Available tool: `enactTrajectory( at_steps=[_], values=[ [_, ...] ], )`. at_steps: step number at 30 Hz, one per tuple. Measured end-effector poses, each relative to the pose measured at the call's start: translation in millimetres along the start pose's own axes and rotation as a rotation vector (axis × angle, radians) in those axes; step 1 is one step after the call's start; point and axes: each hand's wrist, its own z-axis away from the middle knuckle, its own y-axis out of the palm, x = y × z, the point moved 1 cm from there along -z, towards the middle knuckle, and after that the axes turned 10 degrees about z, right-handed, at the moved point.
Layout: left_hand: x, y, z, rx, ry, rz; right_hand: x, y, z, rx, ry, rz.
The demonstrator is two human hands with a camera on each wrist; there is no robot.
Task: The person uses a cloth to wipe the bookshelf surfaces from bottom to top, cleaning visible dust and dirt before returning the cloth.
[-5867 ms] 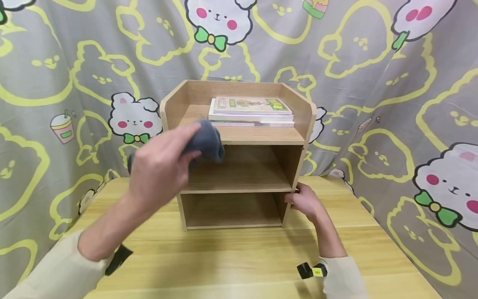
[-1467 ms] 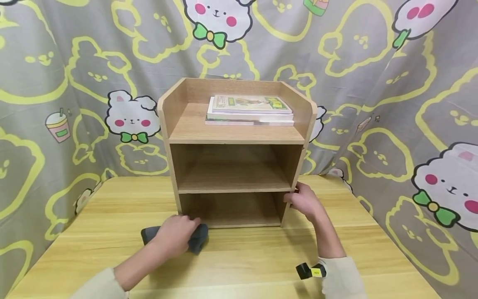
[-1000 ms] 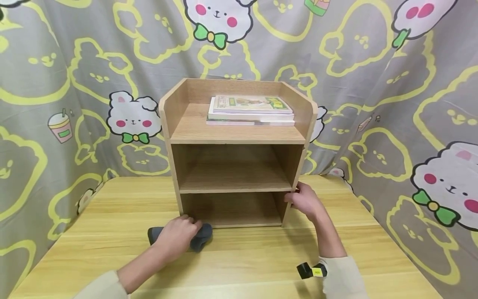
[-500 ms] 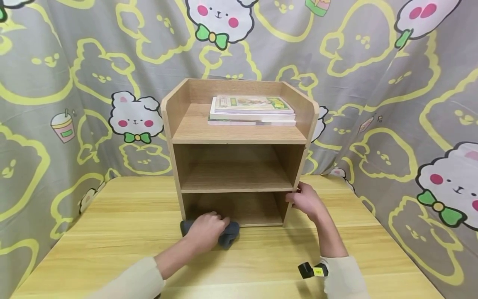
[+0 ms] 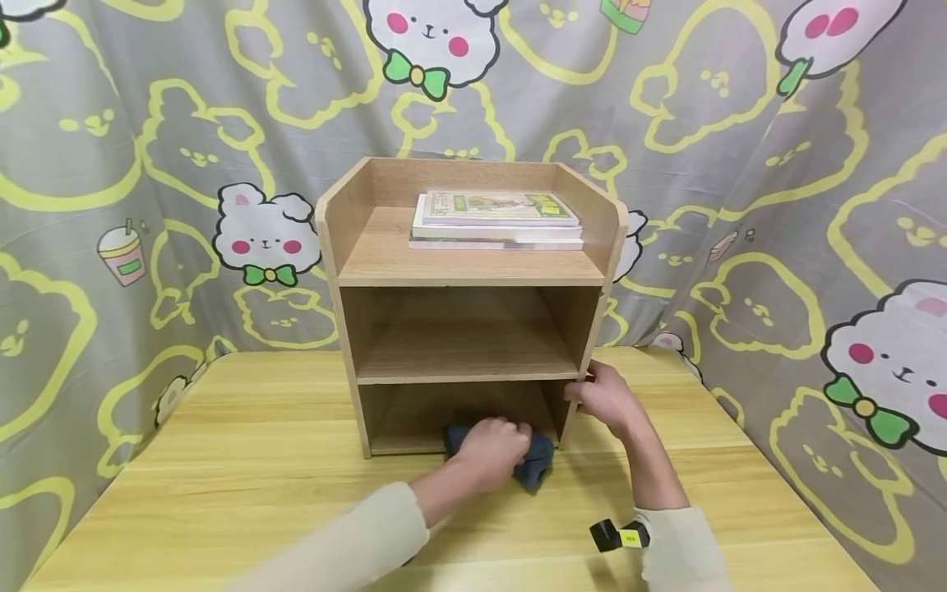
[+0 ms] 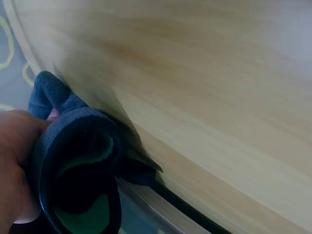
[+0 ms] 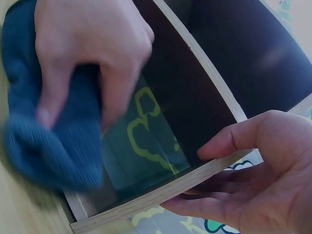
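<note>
A dark blue cloth (image 5: 534, 462) is bunched in my left hand (image 5: 491, 455), at the front edge of the small wooden shelf's (image 5: 469, 380) bottom board, near the right end. In the left wrist view the folded cloth (image 6: 80, 119) hangs over a board edge and shows a green underside. My right hand (image 5: 605, 400) grips the shelf's right side panel at about the height of the lower divider. From the right wrist view, the thumb lies inside that panel (image 7: 165, 190) and the other fingers lie outside it.
Several thin books (image 5: 497, 220) are stacked on the shelf's top board. The shelf stands on a light wood table (image 5: 244, 477) before a grey patterned curtain (image 5: 170, 164). Black wrist gear (image 5: 617, 536) sits at the right sleeve.
Earlier my left hand held the cloth up by the top board. It then came down to the bottom left corner and slid right along the bottom edge. The right hand stayed put.
</note>
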Motion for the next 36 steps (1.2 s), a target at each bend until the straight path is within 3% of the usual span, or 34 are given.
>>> enactTrajectory(
  at_steps=[8,17,24,36],
  values=[
    [-24.4,3.4,-27.2,-0.003,0.022,-0.026,0.3,-1.4,1.9,0.005,0.01,0.018],
    [-15.8,1.2,-21.8,0.025,-0.009,0.037,0.3,-5.3,0.6,0.044,-0.003,0.009],
    [16.5,-8.0,17.6,0.025,-0.053,0.109,1.3,-3.0,1.2,0.041,0.001,-0.019],
    [80.1,-25.9,95.4,0.0,-0.126,0.121,1.5,-0.9,1.2,0.04,0.007,-0.012]
  ],
)
